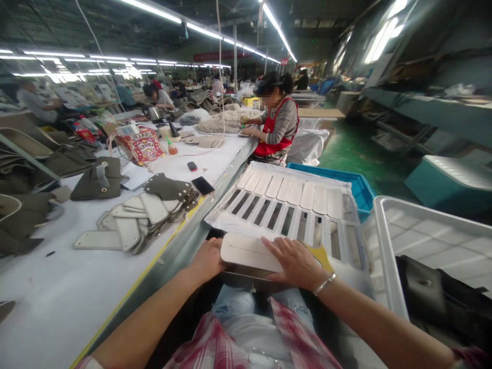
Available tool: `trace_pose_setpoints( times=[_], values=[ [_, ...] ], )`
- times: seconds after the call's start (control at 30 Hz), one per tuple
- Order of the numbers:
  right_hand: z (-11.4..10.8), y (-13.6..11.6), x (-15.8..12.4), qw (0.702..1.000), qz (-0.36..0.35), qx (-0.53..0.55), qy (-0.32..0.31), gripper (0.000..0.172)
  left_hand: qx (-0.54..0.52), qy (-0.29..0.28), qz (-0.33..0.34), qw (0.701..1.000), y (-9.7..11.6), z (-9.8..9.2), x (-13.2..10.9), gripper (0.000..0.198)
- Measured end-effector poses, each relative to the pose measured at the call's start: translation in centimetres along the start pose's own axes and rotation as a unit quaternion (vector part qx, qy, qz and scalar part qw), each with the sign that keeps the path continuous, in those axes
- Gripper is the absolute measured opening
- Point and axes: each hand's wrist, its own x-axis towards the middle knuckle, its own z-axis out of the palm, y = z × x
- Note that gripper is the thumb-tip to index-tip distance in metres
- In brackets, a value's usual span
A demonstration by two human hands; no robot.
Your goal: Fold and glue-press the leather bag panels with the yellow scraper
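Observation:
A flat cream leather-like flap piece (246, 252) lies over my lap at the near edge of a white slotted board (246, 225). My left hand (207, 259) is closed around the piece's left end. Pressing down on its right part is my right hand (295, 262), fingers stretched flat, a bracelet on the wrist. A row of similar cream pieces (292, 190) lies along the far side of the board. A yellow bit (321, 256) shows just beyond my right hand.
On the long white table (69, 292) at left lie a pile of cream and olive pieces (146, 215), a phone (202, 185), olive bags (98, 179). A white crate (388, 256) holding a dark bag (442, 297) stands right; a blue crate (359, 187) behind. A worker in a red apron (277, 128) sits ahead.

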Motion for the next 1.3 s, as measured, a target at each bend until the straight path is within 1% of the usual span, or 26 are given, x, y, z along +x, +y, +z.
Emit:
trace_pose_setpoints(
  times=[0.03,0.07,0.1,0.13,0.2,0.27,0.37,0.4,0.47,0.6,0.73,0.77,0.8,0.9,0.97,1.1,1.23,1.3],
  values=[
    [0.2,0.1,0.1,1.000,0.004,-0.011,-0.001,0.087,0.058,-0.017,0.045,0.997,-0.1,-0.6,0.0,0.020],
    [0.4,0.2,0.1,1.000,0.009,-0.021,0.001,0.085,0.107,-0.022,0.085,0.990,-0.2,-1.2,0.0,0.021],
    [0.6,0.3,0.2,0.999,0.011,-0.032,0.003,0.083,0.136,-0.012,0.110,0.984,-0.5,-1.7,-0.1,0.024],
    [0.7,0.2,0.4,0.999,0.009,-0.041,0.003,0.082,0.145,0.010,0.117,0.982,-0.9,-2.1,-0.3,0.029],
    [0.8,-0.3,0.7,0.999,-0.014,-0.051,-0.005,0.078,0.139,0.042,0.099,0.984,-2.1,-2.3,-0.7,0.036],
    [0.9,-1.2,0.9,0.998,-0.035,-0.050,-0.015,0.073,0.113,0.062,0.074,0.989,-3.5,-2.0,-1.2,0.036],
    [1.2,-2.4,0.7,0.998,-0.027,-0.053,-0.025,0.071,0.095,0.097,0.042,0.990,-5.4,-1.5,-1.7,0.038],
    [1.4,-2.6,0.5,0.998,-0.020,-0.056,-0.029,0.073,0.101,0.101,0.030,0.989,-5.8,-1.5,-1.8,0.039],
    [1.7,-2.8,0.1,0.997,-0.012,-0.058,-0.039,0.077,0.121,0.093,0.008,0.988,-6.3,-1.5,-1.8,0.041],
    [2.0,-2.4,-0.4,0.999,-0.006,-0.029,-0.041,0.078,0.150,0.062,-0.007,0.987,-6.1,-1.6,-1.3,0.042],
    [1.3,-2.2,-0.4,0.998,-0.019,-0.029,-0.053,0.077,0.168,0.034,0.031,0.985,-5.2,-1.5,-0.9,0.035],
    [1.1,-2.3,-0.3,0.997,-0.026,-0.040,-0.063,0.077,0.168,0.021,0.028,0.985,-5.1,-1.5,-0.8,0.034],
    [0.8,-2.4,-0.1,0.995,-0.033,-0.052,-0.076,0.078,0.164,0.002,0.011,0.986,-5.0,-1.6,-0.7,0.035],
    [0.2,-2.7,0.6,0.989,-0.054,-0.078,-0.117,0.081,0.123,-0.068,-0.074,0.987,-4.8,-2.1,-0.6,0.044],
    [0.1,-2.8,1.2,0.986,-0.060,-0.076,-0.139,0.084,0.086,-0.093,-0.105,0.986,-4.6,-2.3,-0.4,0.050],
    [0.4,-2.4,1.9,0.981,-0.061,-0.045,-0.176,0.087,0.064,-0.102,-0.108,0.987,-4.0,-2.3,-0.2,0.057],
    [0.6,-1.7,2.4,0.978,-0.054,-0.015,-0.200,0.084,0.088,-0.105,-0.097,0.986,-3.7,-2.4,0.1,0.056],
    [0.7,-1.5,3.0,0.976,-0.047,-0.006,-0.215,0.084,0.129,-0.108,-0.093,0.981,-3.5,-2.5,0.3,0.056]
  ],
)
